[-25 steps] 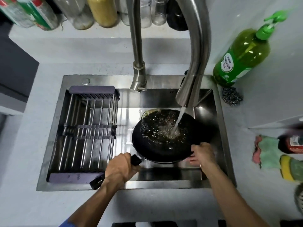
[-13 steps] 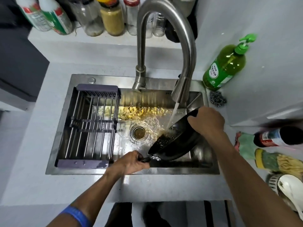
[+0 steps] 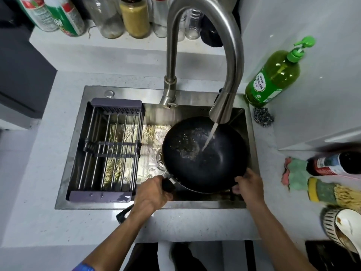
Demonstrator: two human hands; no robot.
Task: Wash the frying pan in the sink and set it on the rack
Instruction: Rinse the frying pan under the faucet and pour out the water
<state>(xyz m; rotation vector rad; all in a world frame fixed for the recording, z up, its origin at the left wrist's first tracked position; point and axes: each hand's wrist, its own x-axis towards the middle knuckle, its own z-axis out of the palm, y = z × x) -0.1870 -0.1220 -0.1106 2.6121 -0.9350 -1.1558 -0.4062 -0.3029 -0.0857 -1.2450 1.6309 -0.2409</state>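
Note:
A black frying pan [image 3: 213,161] lies nearly level in the right half of the steel sink [image 3: 195,100], under the running faucet [image 3: 220,106]; water streams into its bowl. My left hand [image 3: 151,194] grips the pan's black handle at the sink's front edge. My right hand [image 3: 249,185] holds the pan's near right rim, fingers curled under it. A grey wire rack [image 3: 111,149] spans the left half of the sink with nothing on it. Yellowish oily water covers the sink floor beneath the rack.
A green dish soap bottle [image 3: 273,77] and a steel scourer [image 3: 263,116] stand at the sink's back right. Cloths, a sponge [image 3: 320,189], a lying bottle [image 3: 332,163] and a bowl [image 3: 343,229] crowd the right counter. Jars and bottles line the back ledge.
The pan was tipped up on its left side, pouring greasy water into the sink; now it is lowered back to level under the stream. My right hand moved from the far rim to the near rim.

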